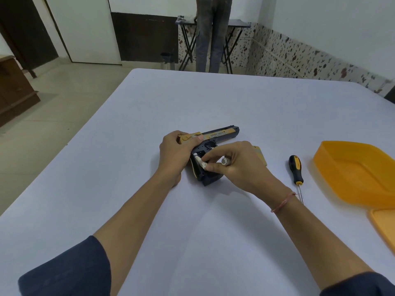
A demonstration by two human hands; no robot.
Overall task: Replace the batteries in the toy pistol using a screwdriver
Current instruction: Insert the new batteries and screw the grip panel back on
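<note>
Pale walls and a tiled floor are framing the scene, with a standing person (pixel 211 33) facing a dark folding table (pixel 237 23) at twelve o'clock; nearer, a white-covered table (pixel 213 99) is filling most of the view. On it, at three o'clock, an orange container (pixel 352 174) is sitting open, its lid (pixel 384 227) lying just beside it toward four o'clock. The toy pistol (pixel 220 135) is lying on its side near the table's centre, barrel pointing toward two o'clock and grip toward six; the left hand (pixel 173 154) is gripping its rear end from nine o'clock, thumb pressing on the yellow slide, holding it flat. The right hand (pixel 235 165) is working at the grip from three o'clock; its thumb and forefinger are pinching a battery (pixel 199 162) sitting in the open compartment, while its curled fingers are cradling a second battery (pixel 225 161). The screwdriver (pixel 296 169) is lying untouched at three o'clock of the pistol, between the right hand and the container, tip pointing to six; a yellowish cover (pixel 259 152) is peeking out from behind the right hand.

Judging by this, unscrewing and opening are done and the swap itself is under way; whether the pinched cell is going in or coming out, I cannot tell. Seating the cells, refitting the cover and driving the screw appear to be remaining.
</note>
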